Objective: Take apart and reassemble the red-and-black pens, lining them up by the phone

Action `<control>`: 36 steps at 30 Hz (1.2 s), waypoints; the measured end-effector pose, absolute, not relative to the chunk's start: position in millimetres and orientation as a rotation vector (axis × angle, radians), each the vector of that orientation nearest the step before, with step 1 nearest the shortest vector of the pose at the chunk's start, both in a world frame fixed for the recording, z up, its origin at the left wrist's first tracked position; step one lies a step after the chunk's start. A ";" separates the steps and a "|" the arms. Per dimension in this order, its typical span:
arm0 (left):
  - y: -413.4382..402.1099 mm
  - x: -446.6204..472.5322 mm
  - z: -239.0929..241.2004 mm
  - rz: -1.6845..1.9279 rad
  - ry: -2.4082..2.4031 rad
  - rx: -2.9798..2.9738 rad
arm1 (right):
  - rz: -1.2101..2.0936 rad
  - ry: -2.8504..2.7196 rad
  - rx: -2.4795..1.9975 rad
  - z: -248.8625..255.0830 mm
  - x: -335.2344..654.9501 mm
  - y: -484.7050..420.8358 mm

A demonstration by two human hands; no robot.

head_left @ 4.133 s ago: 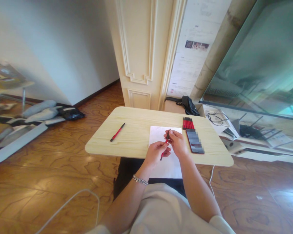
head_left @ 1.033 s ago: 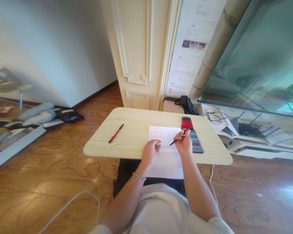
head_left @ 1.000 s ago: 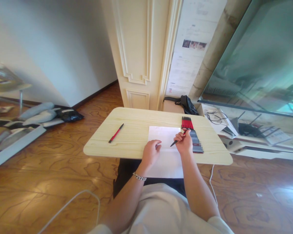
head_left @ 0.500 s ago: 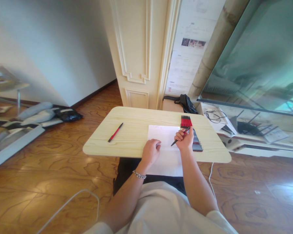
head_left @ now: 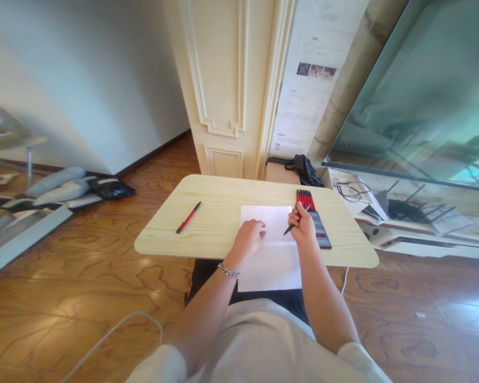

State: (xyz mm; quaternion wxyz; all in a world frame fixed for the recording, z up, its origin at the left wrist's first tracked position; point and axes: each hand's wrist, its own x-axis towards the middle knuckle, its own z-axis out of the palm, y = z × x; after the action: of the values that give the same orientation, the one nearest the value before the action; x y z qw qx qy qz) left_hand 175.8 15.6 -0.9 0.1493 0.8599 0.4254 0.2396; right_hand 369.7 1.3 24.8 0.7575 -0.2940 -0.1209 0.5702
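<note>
My right hand (head_left: 303, 226) is closed around a dark pen (head_left: 289, 229), whose end slants down to the left over a sheet of white paper (head_left: 271, 268). On the same sheet, my left hand (head_left: 250, 239) rests with loosely curved fingers and the thumb a little apart, holding nothing. The paper hangs over the near edge of the table. Just beyond my right hand stands a row of several red pens (head_left: 304, 198) with black ends, in a dark case (head_left: 321, 230) that my hand partly covers.
A single red and black pen (head_left: 189, 217) lies on the left of the pale wooden table (head_left: 219, 191). Behind the table's right side is a black bag (head_left: 305, 170) on a box. A low white cabinet (head_left: 423, 242) stands at the right, beneath a large screen (head_left: 431, 96).
My left hand has shifted slightly up and to the right on the paper. The right hand has turned a little, and the pen's lower end has moved slightly right. The paper has shifted slightly towards me.
</note>
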 end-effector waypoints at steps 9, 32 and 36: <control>36.9 199.4 -4.3 0.597 1.354 2.628 | 0.770 -0.384 -1.213 18.0 370.3 20.4; 32.9 194.2 -13.5 0.629 1.325 2.652 | 0.539 -1.013 -1.653 -8.9 342.5 42.6; 31.1 193.4 -10.8 0.641 1.315 2.627 | 0.518 -1.054 -1.645 -12.2 341.6 43.7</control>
State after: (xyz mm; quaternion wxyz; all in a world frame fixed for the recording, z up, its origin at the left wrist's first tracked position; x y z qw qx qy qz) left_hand 193.4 31.1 -10.8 0.0672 0.8717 0.4362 0.2128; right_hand 341.6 43.7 -12.2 0.5312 -0.6896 -0.4417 0.2171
